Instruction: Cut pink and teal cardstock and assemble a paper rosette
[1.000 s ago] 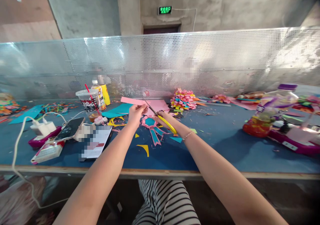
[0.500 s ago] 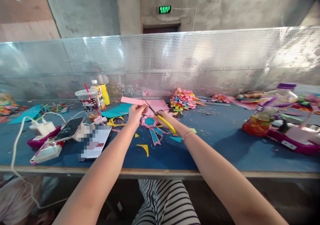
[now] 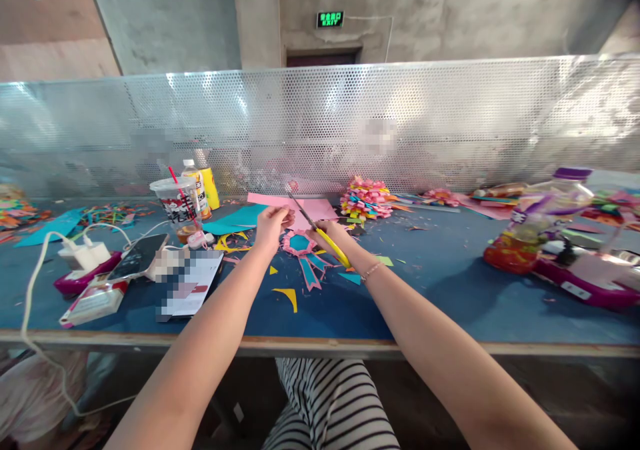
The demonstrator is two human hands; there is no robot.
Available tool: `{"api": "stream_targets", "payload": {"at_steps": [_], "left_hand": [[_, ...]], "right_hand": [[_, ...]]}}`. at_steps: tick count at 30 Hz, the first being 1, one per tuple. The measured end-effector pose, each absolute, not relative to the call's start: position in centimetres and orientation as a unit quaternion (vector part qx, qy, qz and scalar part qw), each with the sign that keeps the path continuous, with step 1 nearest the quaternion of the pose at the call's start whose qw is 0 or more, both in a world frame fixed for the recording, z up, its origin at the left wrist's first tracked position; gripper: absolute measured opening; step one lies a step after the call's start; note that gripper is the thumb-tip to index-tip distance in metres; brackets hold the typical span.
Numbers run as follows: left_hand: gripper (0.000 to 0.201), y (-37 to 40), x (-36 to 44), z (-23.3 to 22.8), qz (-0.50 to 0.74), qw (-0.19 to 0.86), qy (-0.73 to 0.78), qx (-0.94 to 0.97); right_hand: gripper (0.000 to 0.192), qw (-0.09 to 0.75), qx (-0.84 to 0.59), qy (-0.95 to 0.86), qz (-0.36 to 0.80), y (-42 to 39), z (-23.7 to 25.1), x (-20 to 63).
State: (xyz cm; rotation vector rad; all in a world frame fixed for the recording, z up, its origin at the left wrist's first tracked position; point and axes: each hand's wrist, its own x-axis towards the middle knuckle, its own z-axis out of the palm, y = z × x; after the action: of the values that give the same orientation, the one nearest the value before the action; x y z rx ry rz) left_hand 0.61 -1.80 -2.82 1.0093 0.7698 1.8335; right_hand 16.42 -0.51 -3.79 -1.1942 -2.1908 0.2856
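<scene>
My left hand [image 3: 271,229] is closed in a pinch on a pink paper strip [image 3: 260,199], which sticks out to the left above the fingers. Scissors [image 3: 331,243] with yellow handles are in my right hand [image 3: 341,234], their dark blades pointing up and left close to the strip's right end. Whether the blades touch the paper is hard to make out. Below and between both hands lies a paper rosette [image 3: 300,243] with a blue centre, pink pleated rim and two blue-and-pink tails. A larger pink sheet [image 3: 320,209] lies behind the hands, partly covered.
Blue paper [image 3: 239,219], a drink cup [image 3: 176,207] with a red straw, phones and a purple power strip [image 3: 85,277] are left. A colourful paper pile [image 3: 366,198] stands behind right. Farther right is a large bottle [image 3: 537,223]. Perforated metal panels [image 3: 440,113] border the back.
My left hand and the pink strip have shifted slightly, the strip's left end moving right. The scissors have moved slightly, their tips a little higher. The rosette stays put.
</scene>
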Motion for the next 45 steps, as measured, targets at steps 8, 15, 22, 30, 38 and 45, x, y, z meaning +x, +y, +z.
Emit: {"api": "stream_targets", "payload": {"at_steps": [8, 15, 22, 30, 38, 45], "left_hand": [[0.024, -1.4, 0.3, -3.0, 0.765, 0.414, 0.294, 0.396], [0.028, -1.0, -0.3, -3.1, 0.787, 0.379, 0.292, 0.390], [0.028, -0.4, -1.6, -3.0, 0.796, 0.321, 0.307, 0.411], [0.025, -0.3, -1.6, -3.1, 0.765, 0.311, 0.340, 0.451], [0.020, -0.1, -1.6, -3.3, 0.753, 0.289, 0.346, 0.479], [0.018, 0.1, -1.8, -3.4, 0.745, 0.270, 0.363, 0.490]], "right_hand": [[0.021, 0.298, -0.476, -0.820, 0.116, -0.8, -3.5, 16.3], [0.025, 0.247, -0.445, -0.851, 0.129, -2.1, -2.6, 16.4], [0.028, 0.209, -0.373, -0.884, 0.190, -2.2, -2.1, 17.6], [0.036, 0.201, -0.377, -0.892, 0.151, -2.3, -1.8, 17.9], [0.033, 0.202, -0.385, -0.885, 0.165, -2.5, -1.7, 17.9], [0.029, 0.184, -0.392, -0.888, 0.156, -2.8, -1.4, 17.9]]}}
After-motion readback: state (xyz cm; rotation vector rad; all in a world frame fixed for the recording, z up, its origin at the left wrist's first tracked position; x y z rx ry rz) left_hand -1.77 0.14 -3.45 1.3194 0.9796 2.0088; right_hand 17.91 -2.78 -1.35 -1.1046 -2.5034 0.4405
